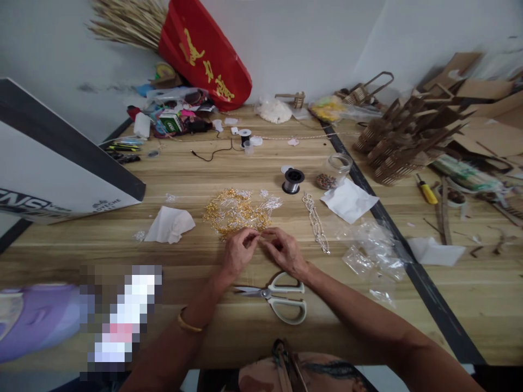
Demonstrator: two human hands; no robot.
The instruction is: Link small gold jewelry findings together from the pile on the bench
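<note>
My left hand (pixel 240 251) and my right hand (pixel 285 251) meet fingertip to fingertip over the table, at the near edge of a tangled heap of gold and silver beaded wire (pixel 235 211). Both hands are closed in a pinch; what lies between the fingertips is too small to name. Just below my right wrist lie scissors (pixel 267 294) with cream handles, blades pointing left. A silver chain (pixel 315 223) rests to the right of the hands. Behind it stands a black spool of silver wire (pixel 292 182).
A glass jar of beads (pixel 335 170), white paper (pixel 350 200) and clear plastic bags (pixel 376 250) lie to the right. Small woven baskets (pixel 388 147) crowd the far right. A white box (pixel 61 169) and crumpled paper (pixel 169 224) are on the left.
</note>
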